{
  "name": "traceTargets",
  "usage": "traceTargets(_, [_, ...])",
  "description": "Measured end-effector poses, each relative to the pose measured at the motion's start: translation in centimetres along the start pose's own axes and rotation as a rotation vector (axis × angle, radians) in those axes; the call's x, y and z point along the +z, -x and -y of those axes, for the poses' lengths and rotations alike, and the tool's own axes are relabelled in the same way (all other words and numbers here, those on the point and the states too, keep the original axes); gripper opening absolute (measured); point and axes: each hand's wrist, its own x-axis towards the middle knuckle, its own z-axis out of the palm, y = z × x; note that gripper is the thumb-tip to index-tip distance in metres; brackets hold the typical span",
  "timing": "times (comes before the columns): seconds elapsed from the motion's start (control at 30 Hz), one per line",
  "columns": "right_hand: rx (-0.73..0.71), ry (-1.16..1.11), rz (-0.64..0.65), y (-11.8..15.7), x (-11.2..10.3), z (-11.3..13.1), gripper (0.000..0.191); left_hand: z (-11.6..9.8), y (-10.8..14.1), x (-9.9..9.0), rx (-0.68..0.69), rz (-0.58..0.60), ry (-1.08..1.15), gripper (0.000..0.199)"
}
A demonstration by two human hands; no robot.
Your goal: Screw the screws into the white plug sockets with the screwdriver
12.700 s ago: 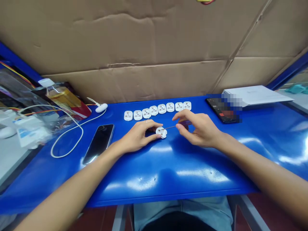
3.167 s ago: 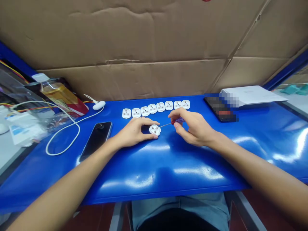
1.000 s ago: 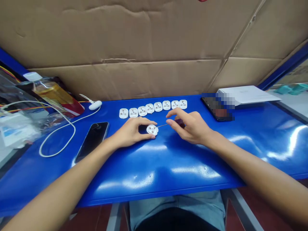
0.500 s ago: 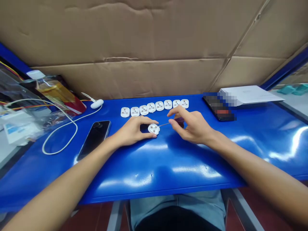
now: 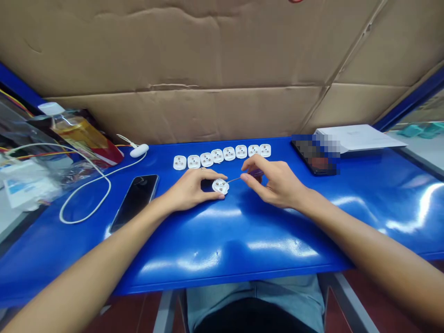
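Observation:
Between the thumb and fingers of my left hand point(image 5: 190, 189) is a small round white plug part point(image 5: 220, 186) with metal pieces set in it, held just over the blue table point(image 5: 222, 240). My right hand point(image 5: 274, 182) is closed around a thin screwdriver point(image 5: 234, 179), its handle mostly hidden by the fingers. The shaft points left, and its tip meets the right edge of the plug part. Behind both hands, several similar squarish white plug parts point(image 5: 229, 154) lie in a row, metal pieces facing up.
To the left lie a phone point(image 5: 135, 201) and a looped white cable point(image 5: 109, 182). A bottle of yellow liquid point(image 5: 81, 134) leans at the back left. A dark phone point(image 5: 314, 155) and a white box point(image 5: 357, 138) are at the back right. Cardboard point(image 5: 208, 69) walls the far side.
The fingers of my right hand have shifted slightly around the screwdriver. My left hand keeps its hold on the plug part, and the view has moved a little.

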Motion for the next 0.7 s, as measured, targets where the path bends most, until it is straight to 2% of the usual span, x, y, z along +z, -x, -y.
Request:
traceTargets(0.1, [-0.002,-0.079,0.051,-0.2,-0.3,0.3,0.005,0.1,0.0,0.1,-0.002,0.004,0.02,0.054])
traceTargets(0.17, [0.06,-0.092,0.06,-0.4,-0.3,0.5,0.002,0.1,0.0,0.1,0.007,0.016,0.032,0.054])
traceTargets(0.33, [0.19,-0.055,-0.022,-0.8,-0.1,0.4,0.018,0.1,0.0,0.1,0.019,0.024,0.041,0.054])
traceTargets(0.4, [0.149,-0.045,-0.013,-0.7,-0.3,0.2,0.015,0.1,0.0,0.0,0.017,0.027,0.047,0.054])
traceTargets(0.47, [0.052,-0.045,0.057,-0.6,-0.7,0.1,0.004,0.1,0.1,0.0,0.016,0.028,0.05,0.053])
traceTargets(0.53, [-0.041,-0.016,0.141,-0.4,-1.1,0.0,0.007,0.1,0.1,0.1,0.017,0.02,0.049,0.053])
traceTargets(0.6, [-0.051,0.016,0.183,-0.3,-1.4,0.1,0.004,0.1,0.1,0.1,0.02,0.01,0.046,0.052])
traceTargets(0.7, [0.021,0.01,0.167,-0.4,-1.4,0.6,0.004,0.3,0.1,0.3,0.034,0.011,0.056,0.052])
